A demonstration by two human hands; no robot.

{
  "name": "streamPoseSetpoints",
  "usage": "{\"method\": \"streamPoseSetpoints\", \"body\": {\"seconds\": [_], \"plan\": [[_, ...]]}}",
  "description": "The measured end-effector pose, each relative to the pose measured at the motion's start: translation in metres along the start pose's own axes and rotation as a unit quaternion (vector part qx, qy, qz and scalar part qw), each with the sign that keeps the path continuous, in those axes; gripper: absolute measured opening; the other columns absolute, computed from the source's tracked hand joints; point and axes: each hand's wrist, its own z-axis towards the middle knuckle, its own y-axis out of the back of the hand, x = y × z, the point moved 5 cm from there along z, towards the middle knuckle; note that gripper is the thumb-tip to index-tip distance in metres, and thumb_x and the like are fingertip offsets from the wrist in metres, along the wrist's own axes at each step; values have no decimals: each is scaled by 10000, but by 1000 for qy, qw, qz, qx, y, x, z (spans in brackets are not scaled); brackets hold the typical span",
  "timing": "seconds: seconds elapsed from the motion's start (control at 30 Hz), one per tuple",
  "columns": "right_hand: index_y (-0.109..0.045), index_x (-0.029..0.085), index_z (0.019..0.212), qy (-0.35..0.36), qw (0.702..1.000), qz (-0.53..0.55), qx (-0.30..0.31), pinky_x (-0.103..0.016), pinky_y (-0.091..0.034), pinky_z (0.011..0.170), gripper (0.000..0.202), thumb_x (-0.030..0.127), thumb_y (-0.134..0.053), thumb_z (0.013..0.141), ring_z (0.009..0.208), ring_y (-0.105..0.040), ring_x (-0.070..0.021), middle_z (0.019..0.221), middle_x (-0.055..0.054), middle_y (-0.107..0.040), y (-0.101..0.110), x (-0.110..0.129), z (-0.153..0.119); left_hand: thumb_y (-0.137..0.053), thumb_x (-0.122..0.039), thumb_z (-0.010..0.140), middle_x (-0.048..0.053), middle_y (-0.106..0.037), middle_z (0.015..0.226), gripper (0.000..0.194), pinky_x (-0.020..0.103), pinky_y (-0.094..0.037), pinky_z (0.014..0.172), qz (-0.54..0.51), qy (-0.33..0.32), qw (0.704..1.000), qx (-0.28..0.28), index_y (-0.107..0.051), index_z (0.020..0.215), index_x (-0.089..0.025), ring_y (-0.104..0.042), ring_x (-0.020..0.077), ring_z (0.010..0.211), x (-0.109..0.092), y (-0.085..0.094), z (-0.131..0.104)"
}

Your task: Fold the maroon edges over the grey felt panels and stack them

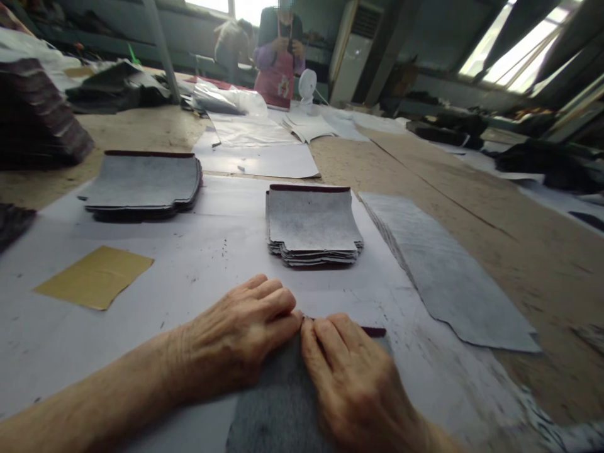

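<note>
A grey fabric piece (278,412) with a dark maroon edge (374,331) lies in front of me at the bottom middle. My left hand (240,330) is closed at its far edge, thumb and fingers pinching there. Right beside it, my right hand (349,377) pinches the same maroon edge, its fingertips nearly touching my left thumb. Both palms cover much of the piece. Just beyond my hands sits a stack of grey fabric pieces (310,220) with a maroon strip along the top. A similar stack (141,182) rests farther left.
White paper (198,251) covers the table under the work. A yellowish sheet (99,277) lies at left, and long grey fabric sheets (438,270) fan out at right. A tall dark pile (38,119) stands far left. Across the table is a person in a red apron (277,75).
</note>
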Motion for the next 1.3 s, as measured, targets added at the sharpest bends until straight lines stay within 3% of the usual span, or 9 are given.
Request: {"method": "streamPoseSetpoints", "body": {"seconds": [0.2, 0.4, 0.6, 0.73, 0.9, 1.0, 1.13, 1.2, 1.3], "plan": [[-641, 11, 940, 16, 1000, 22, 7, -328, -483, 598, 354, 21, -310, 816, 714, -515, -208, 763, -125, -594, 0, -6, -7, -395, 5, 809, 23, -523, 858, 302, 210, -384, 696, -93, 58, 994, -9, -587, 955, -178, -476, 94, 755, 22, 19, -15], [-582, 0, 1065, -4, 998, 60, 10, -311, -461, 572, 332, 21, -360, 820, 694, -502, -182, 733, -82, -582, -2, -10, -4, -416, 20, 754, 38, -511, 824, 282, 286, -366, 686, -47, 32, 998, 28, -595, 892, -149, -448, 136, 732, 18, 16, -16], [-572, 5, 1097, 30, 998, 45, 40, -322, -428, 541, 365, 31, -331, 823, 669, -483, -189, 759, -81, -580, -4, -7, 1, -432, -17, 759, 59, -514, 823, 229, 331, -362, 684, 1, 20, 999, 36, -582, 892, -128, -433, 163, 728, 13, 13, -15], [-601, 23, 1040, 53, 996, 39, 65, -321, -420, 536, 374, 35, -290, 832, 672, -488, -195, 786, -103, -587, -2, -8, 7, -427, -31, 771, 61, -513, 786, 211, 340, -355, 676, 14, 5, 999, 44, -580, 891, -112, -424, 166, 711, 9, 12, -12], [-639, 81, 835, 51, 993, 75, 71, -331, -417, 538, 349, 31, -295, 810, 657, -472, -203, 723, -98, -555, -6, -5, 22, -429, -51, 765, 50, -518, 756, 195, 346, -333, 662, 31, 5, 999, 44, -593, 839, -126, -425, 163, 693, 9, 13, -11], [-628, 32, 837, 76, 989, 121, 40, -332, -431, 554, 321, 22, -311, 792, 660, -453, -201, 737, -124, -547, -13, -2, 23, -448, -22, 713, 31, -541, 800, 267, 336, -347, 717, -22, 38, 998, 36, -609, 868, -167, -470, 150, 731, 19, 18, -15], [-615, 31, 812, 76, 984, 162, 21, -332, -443, 582, 262, 12, -359, 757, 694, -439, -200, 751, -131, -537, -20, -6, 16, -425, -10, 741, 10, -558, 800, 325, 254, -376, 690, -127, 101, 987, -19, -634, 902, -199, -500, 105, 714, 38, 36, -23], [-611, 27, 862, 67, 981, 183, 23, -329, -448, 592, 266, 14, -368, 757, 711, -436, -197, 755, -124, -532, -22, -9, 15, -451, -39, 745, -1, -550, 731, 285, 229, -376, 633, -170, 121, 978, 7, -654, 872, -194, -496, 93, 652, 41, 41, -24], [-588, 13, 1001, 59, 977, 206, 23, -332, -450, 612, 311, 9, -377, 772, 724, -434, -190, 788, -122, -532, -23, -13, 15, -518, -63, 702, -20, -512, 647, 248, 219, -369, 582, -206, 143, 959, 130, -671, 844, -197, -481, 87, 585, 37, 36, -25]]}}
